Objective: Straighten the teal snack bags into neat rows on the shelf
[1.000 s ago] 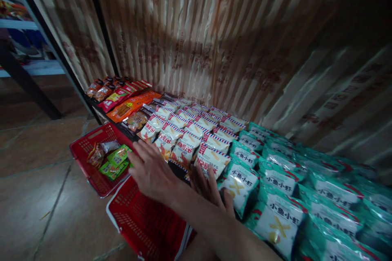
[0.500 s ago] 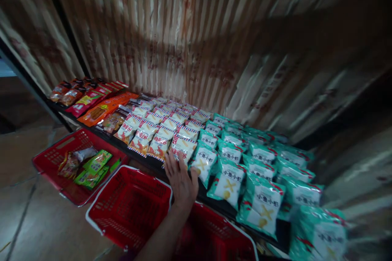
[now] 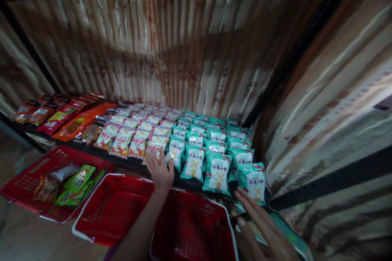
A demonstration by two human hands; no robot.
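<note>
My left hand lies with fingers spread against the front of a white and red snack bag, at the right end of its row. It holds nothing. Lower right, my right hand has its fingers stretched out, their tips by the bottom of the rightmost teal snack bag; whether they touch it I cannot tell. Several rows of teal snack bags stand to the right of the white and red ones on a black shelf.
Below the shelf stand a red basket with a white rim, another red basket to its right, and a third red basket holding green packets. Orange and pink bags lie at the shelf's left. A black post rises at the right.
The view has swung right, so the shelf sits further left. My right hand has come into view at the lower right. My left hand stays at the same white and red bag.
</note>
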